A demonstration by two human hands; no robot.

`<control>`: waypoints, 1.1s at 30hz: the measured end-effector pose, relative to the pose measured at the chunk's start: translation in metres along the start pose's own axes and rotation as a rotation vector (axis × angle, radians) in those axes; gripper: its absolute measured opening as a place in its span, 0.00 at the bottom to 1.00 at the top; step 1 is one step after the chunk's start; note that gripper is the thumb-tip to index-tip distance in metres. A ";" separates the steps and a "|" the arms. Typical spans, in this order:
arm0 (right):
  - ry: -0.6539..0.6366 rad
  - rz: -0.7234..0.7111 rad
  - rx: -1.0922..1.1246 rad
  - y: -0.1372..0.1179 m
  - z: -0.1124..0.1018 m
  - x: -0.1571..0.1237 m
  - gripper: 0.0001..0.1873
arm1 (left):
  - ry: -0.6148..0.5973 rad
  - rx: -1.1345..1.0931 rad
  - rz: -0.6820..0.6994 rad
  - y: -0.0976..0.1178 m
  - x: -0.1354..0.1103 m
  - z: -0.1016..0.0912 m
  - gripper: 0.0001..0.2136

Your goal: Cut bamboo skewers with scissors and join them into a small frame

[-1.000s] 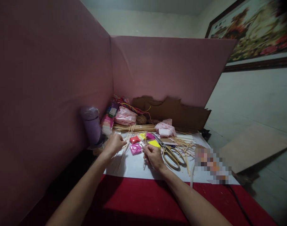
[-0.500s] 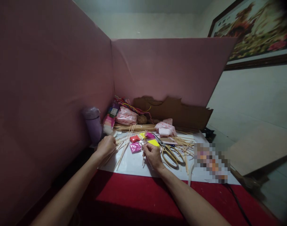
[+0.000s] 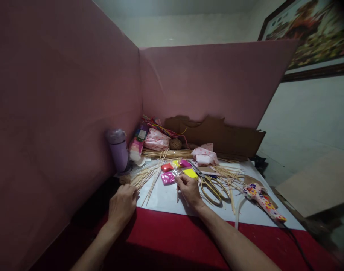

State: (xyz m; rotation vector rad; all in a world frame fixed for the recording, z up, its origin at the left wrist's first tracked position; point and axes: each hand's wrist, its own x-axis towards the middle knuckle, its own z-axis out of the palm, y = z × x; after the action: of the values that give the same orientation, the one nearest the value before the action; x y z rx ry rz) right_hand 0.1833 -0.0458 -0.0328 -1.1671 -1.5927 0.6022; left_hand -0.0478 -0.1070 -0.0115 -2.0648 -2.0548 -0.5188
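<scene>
Thin wooden sticks (image 3: 177,188) stand nearly upright in my right hand (image 3: 189,191), pinched between thumb and fingers. On the left, my left hand (image 3: 122,203) is closed with curled fingers at the near ends of a pile of wooden sticks (image 3: 143,177); whatever is in its grip is hidden. A few longer sticks (image 3: 155,184) lie slanted between the hands. Just past my right hand are a magenta packet (image 3: 168,178), a red packet (image 3: 166,167) and a yellow piece (image 3: 190,173). Gold-handled scissors (image 3: 210,188) lie right of that hand.
A patterned glue gun (image 3: 264,201) with a cord lies at the right, a glue stick (image 3: 238,210) near it. More sticks (image 3: 228,175) are scattered there. Behind stand a purple bottle (image 3: 119,150), a twine ball (image 3: 175,143), pink dotted cloth (image 3: 204,154) and torn cardboard (image 3: 217,135).
My left hand has drawn back toward me, from over the stick pile to its near ends. My right hand keeps its pinch on the sticks. The view has shifted slightly left.
</scene>
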 end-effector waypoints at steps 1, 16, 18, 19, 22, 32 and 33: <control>0.002 -0.003 -0.004 0.000 0.000 0.000 0.20 | 0.014 0.008 0.004 0.000 -0.001 0.001 0.10; -0.008 -0.032 -0.053 0.001 0.000 -0.002 0.20 | 0.050 -0.013 0.038 0.001 -0.003 0.005 0.14; -0.013 -0.031 -0.050 0.001 0.000 -0.002 0.20 | 0.067 0.026 0.050 0.001 -0.003 0.006 0.14; -0.016 -0.030 -0.050 0.001 0.000 -0.002 0.20 | 0.071 0.035 0.060 0.001 -0.003 0.006 0.14; -0.023 -0.028 -0.053 0.002 0.000 -0.002 0.20 | 0.074 0.018 0.095 0.002 -0.003 0.006 0.14; -0.024 -0.021 -0.055 0.005 0.001 -0.002 0.19 | 0.080 0.049 0.098 0.003 -0.007 0.006 0.12; -0.028 -0.019 -0.054 0.004 0.001 -0.002 0.19 | 0.085 0.051 0.101 0.003 -0.007 0.005 0.12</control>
State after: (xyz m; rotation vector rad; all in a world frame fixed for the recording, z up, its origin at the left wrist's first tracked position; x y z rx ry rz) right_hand 0.1844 -0.0456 -0.0375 -1.1867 -1.6509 0.5690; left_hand -0.0444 -0.1114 -0.0187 -2.0672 -1.8868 -0.5219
